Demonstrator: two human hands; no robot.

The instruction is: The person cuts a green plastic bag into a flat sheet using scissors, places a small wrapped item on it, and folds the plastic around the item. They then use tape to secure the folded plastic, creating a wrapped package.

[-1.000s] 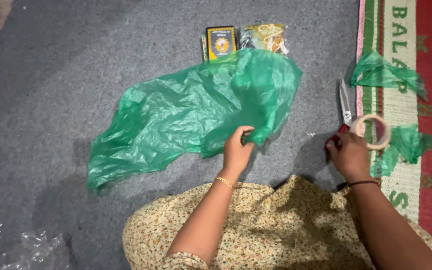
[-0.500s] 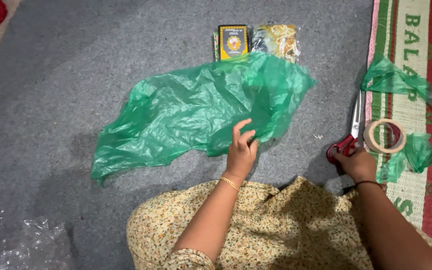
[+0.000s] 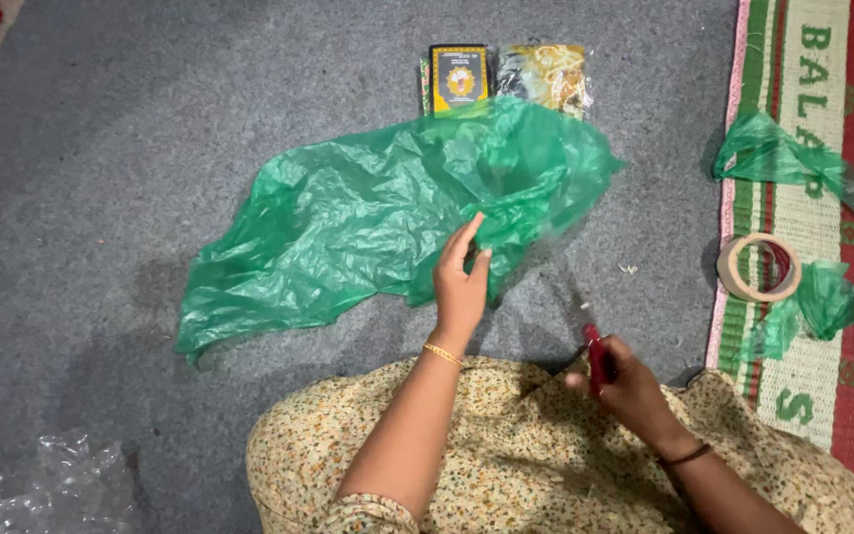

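Left hand (image 3: 462, 282) pinching the crumpled green plastic sheet (image 3: 368, 213) w/ thumb & fingers, sheet spread on grey carpet floor (image 3: 101, 148) at 11 o'clock. Right hand (image 3: 625, 381) clenched round red-handled scissors (image 3: 595, 356).

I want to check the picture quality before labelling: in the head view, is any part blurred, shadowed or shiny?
Head view: the scissors in the right hand are smeared by motion, blades hardly visible; the left hand on the green plastic sheet is sharp; the sheet shows soft highlights on its creases; a dim shadow lies on the grey carpet beside the sheet.
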